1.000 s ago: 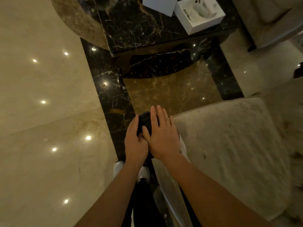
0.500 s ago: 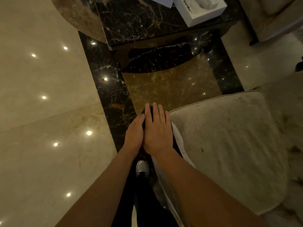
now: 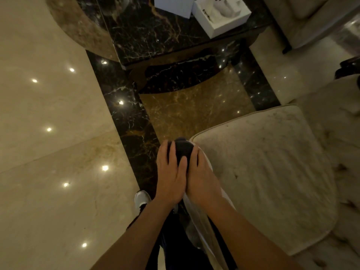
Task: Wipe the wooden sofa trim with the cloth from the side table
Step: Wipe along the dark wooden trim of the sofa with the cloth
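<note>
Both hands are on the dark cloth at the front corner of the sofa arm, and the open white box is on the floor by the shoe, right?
Not quite. Both the left hand and right hand are on the dark cloth at the corner of the sofa arm, but the open white box sits on the black marble table, not on the floor by the shoe. The head view shows it.

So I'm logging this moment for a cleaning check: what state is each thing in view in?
Left hand: wrapped on the dark cloth.
Right hand: pressed on the cloth beside the left.
Dark cloth: bunched under both hands at the sofa's front corner.
Sofa cushion: in place, bare.
White box: open, on the marble table.
Floor: glossy, reflecting lights.
</note>
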The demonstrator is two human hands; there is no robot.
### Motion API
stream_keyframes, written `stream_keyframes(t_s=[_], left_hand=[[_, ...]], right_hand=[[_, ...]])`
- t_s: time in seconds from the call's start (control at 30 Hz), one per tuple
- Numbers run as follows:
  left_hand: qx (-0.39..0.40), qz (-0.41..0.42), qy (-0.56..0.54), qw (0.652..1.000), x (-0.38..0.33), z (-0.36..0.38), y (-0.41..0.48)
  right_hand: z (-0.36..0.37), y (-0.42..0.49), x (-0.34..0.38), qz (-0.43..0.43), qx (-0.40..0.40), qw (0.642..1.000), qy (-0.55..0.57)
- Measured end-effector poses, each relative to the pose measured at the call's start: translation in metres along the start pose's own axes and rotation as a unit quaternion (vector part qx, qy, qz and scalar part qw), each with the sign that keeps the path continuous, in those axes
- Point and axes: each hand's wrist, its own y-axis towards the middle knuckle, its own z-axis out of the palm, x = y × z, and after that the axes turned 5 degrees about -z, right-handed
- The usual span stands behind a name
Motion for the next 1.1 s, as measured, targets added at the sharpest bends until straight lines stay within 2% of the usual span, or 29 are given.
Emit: stream_keyframes(t_s=[0.07,0.1,0.2,0.27,0.37,0.43,0.57,0.63,0.7,0.77,0.83,0.87,0.93,1.0,1.1], left_hand=[[-0.017,0.056,0.066,0.996,0.008,0.007,-0.012],[-0.013,0.059,0.064,0.996,0.012,0.008,-0.013],[-0.005,0.025,-0.004,1.0,0.013,0.003,0.004],[-0.006,0.017,-0.037,0.999,0.008,-0.005,0.025],[0.014,-0.003,-0.032,0.999,-0.001,-0.013,0.051],[0.03,-0.043,-0.033,0.998,-0.005,-0.015,0.067],[0.086,-0.179,-0.005,0.98,-0.02,-0.014,0.106],[0.1,-0.236,0.014,0.966,-0.03,-0.02,0.119],[0.12,-0.228,0.05,0.965,-0.044,-0.034,0.119],[0.12,-0.218,0.041,0.968,-0.058,-0.058,0.116],[0.123,-0.261,-0.067,0.955,-0.074,-0.089,0.113],[0.132,-0.291,-0.144,0.936,-0.081,-0.105,0.116],[0.182,-0.323,-0.248,0.895,-0.094,-0.141,0.13],[0.25,-0.339,-0.258,0.87,-0.105,-0.179,0.155],[0.315,-0.338,-0.259,0.848,-0.116,-0.217,0.203]], right_hand=[[0.007,-0.014,0.003,-0.002,0.002,0.998,-0.065],[0.008,-0.016,0.005,-0.001,0.0,0.997,-0.075],[0.008,0.0,0.008,-0.002,-0.019,0.998,-0.065],[0.005,0.023,0.009,-0.036,-0.036,0.997,-0.066],[-0.003,0.049,0.007,-0.099,-0.061,0.992,-0.054],[-0.009,0.061,0.002,-0.105,-0.066,0.992,0.009],[-0.023,0.098,-0.006,-0.019,0.009,0.976,0.217],[-0.027,0.109,-0.003,0.007,0.033,0.968,0.247],[-0.03,0.107,0.008,0.049,0.005,0.968,0.248],[-0.045,0.102,0.025,0.102,-0.022,0.952,0.287],[-0.074,0.101,0.044,0.129,-0.014,0.923,0.363],[-0.089,0.105,0.051,0.144,-0.005,0.894,0.424],[-0.124,0.115,0.063,0.164,0.019,0.809,0.564],[-0.156,0.13,0.078,0.182,0.055,0.73,0.656],[-0.19,0.158,0.088,0.182,0.072,0.663,0.722]])
